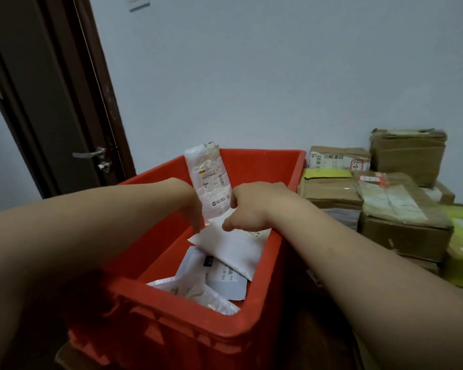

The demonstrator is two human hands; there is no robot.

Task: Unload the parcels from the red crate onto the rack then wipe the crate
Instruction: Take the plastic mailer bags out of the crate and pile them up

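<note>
A dark brown wooden door (51,102) with a silver lever handle (90,153) is standing beside a plain pale wall (251,76); taped brown cardboard boxes (401,209) are sitting stacked at right.

My view, a parcel storeroom, labelled cartons (401,236) stacked against a bare wall (251,76), mailers (233,249) in a red crate (177,313)

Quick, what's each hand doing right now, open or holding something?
Left hand: grips the upright labelled parcel, partly hidden behind it.
Right hand: pinches the top edge of the flat white parcel in the red crate.
</note>
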